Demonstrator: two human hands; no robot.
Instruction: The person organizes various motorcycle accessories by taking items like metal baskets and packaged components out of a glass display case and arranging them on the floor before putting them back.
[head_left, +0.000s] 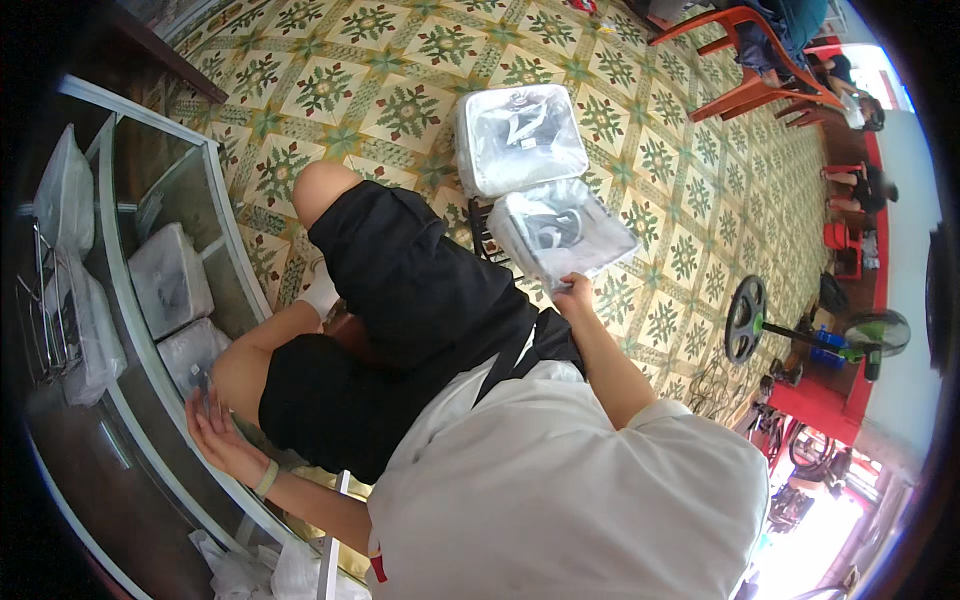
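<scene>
My right hand (574, 294) grips the near corner of a square, clear-plastic-wrapped package (574, 229), with dark and white contents, tilted on a low dark slatted stand (484, 229). Just beyond it is another wrapped square package (521, 139) with a pale rim. My left hand (217, 442) has its fingers apart and holds nothing that I can see. It is beside the glass display cabinet (244, 277), close to a wrapped package (191, 352) on a shelf. A similar package (171, 279) lies farther along that shelf.
Patterned tiles (409, 109) cover the floor. On the cabinet's other side are a wire rack (52, 315) and more wrapped packages (82, 330). An orange plastic chair (739, 67) with a seated person, a pedestal fan (795, 332) and other people stand or sit to the right.
</scene>
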